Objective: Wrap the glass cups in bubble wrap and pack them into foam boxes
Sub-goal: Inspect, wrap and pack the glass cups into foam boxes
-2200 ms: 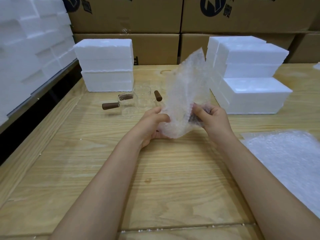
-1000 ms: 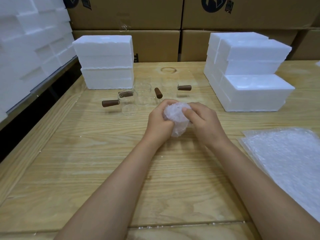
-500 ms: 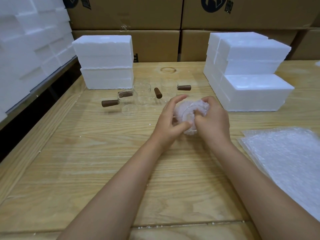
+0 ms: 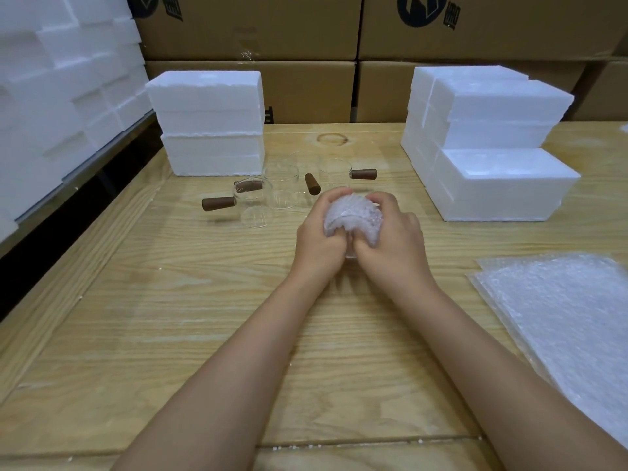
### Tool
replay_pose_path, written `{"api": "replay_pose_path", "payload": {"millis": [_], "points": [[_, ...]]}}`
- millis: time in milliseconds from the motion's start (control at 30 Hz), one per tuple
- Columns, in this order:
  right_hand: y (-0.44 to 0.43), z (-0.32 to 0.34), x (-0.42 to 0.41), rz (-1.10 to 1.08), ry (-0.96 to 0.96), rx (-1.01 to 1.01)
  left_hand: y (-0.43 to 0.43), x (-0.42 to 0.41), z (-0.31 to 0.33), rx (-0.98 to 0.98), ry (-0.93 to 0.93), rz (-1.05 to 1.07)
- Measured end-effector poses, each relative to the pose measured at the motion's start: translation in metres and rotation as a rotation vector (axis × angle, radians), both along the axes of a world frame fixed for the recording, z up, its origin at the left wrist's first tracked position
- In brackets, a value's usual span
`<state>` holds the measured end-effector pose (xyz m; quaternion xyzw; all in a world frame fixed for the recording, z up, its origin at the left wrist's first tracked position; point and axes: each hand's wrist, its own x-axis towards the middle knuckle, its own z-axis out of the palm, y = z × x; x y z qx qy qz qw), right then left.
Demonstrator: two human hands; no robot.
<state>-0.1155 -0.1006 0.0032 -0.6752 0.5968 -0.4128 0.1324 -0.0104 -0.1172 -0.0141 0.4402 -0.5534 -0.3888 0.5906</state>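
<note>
A bubble-wrapped bundle (image 4: 353, 217) sits between both hands at the table's middle; the cup inside is hidden by the wrap. My left hand (image 4: 317, 241) grips its left side and my right hand (image 4: 394, 241) grips its right side, fingers curled over the top. Behind them stand bare glass cups with brown wooden handles: one at the left (image 4: 253, 205), one in the middle (image 4: 282, 188), one at the right (image 4: 334, 173). White foam boxes are stacked at the back left (image 4: 207, 124) and back right (image 4: 492, 144).
A pile of bubble wrap sheets (image 4: 560, 317) lies at the right on the wooden table (image 4: 170, 300). More foam pieces (image 4: 51, 96) are stacked along the left wall. Cardboard cartons (image 4: 306, 35) line the back.
The loose sheet that stood up around the cup has been folded down and bunched into a tight bundle. Both hands have closed over it and shifted slightly right and away.
</note>
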Motion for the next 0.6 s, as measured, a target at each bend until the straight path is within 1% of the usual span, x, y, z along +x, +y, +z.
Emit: {"api": "replay_pose_path", "payload": {"millis": [133,200,233,300,367,467,600], "points": [[-0.0007,0.0005,-0.0018,-0.082,-0.005,0.020,0.0005,0.0016,0.0016,0.003,0.005,-0.100],[-0.0019,-0.0009,-0.0046,-0.128,0.010,0.000,0.0022,0.0016,0.0016,-0.016,0.009,-0.173],[-0.0023,-0.0016,-0.0053,-0.141,0.010,-0.016,0.0033,0.0002,0.0015,-0.025,-0.007,-0.174],[-0.0026,-0.0024,-0.0043,-0.138,0.028,-0.039,0.0036,-0.0030,0.0012,-0.015,-0.033,-0.115],[-0.0020,-0.0021,-0.0013,-0.095,0.050,-0.049,0.0016,-0.0043,0.0011,0.014,-0.021,-0.045],[0.0002,-0.0025,0.0014,-0.011,0.014,-0.056,-0.0016,-0.0015,-0.0005,0.022,-0.013,0.046],[-0.0031,-0.0054,0.0008,-0.038,-0.020,-0.036,-0.0037,-0.0009,-0.0033,0.017,-0.041,0.055]]}}
